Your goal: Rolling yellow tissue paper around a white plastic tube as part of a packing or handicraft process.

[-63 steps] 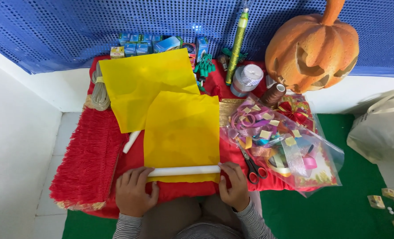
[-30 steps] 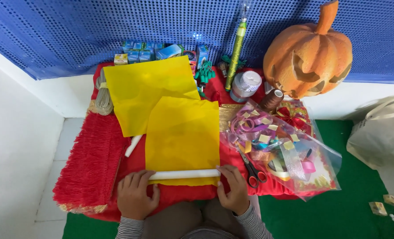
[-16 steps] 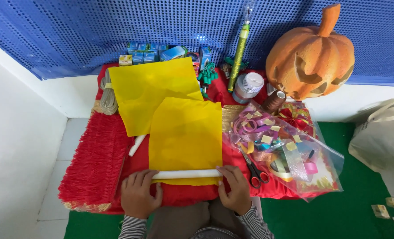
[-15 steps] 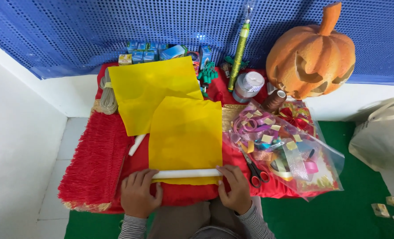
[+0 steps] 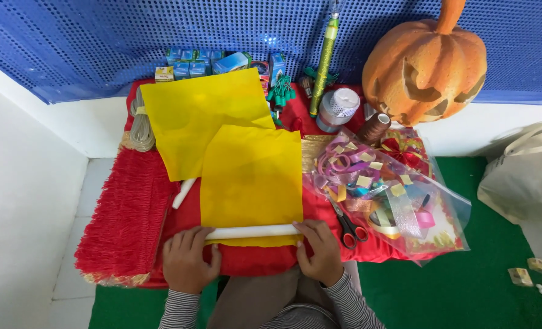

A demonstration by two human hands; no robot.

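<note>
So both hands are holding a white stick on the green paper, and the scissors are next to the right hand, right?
Almost. The paper under the white stick is yellow, not green; the head view shows this. The rest holds: the left hand and the right hand both rest on the stick's ends, and the scissors lie just beside the right hand.

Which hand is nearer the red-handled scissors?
Right. The right hand sits just beside the scissors, on the white stick's near end; the left hand holds the far end.

Grey-and-white striped long sleeves, brown trousers, bare hands.
</note>
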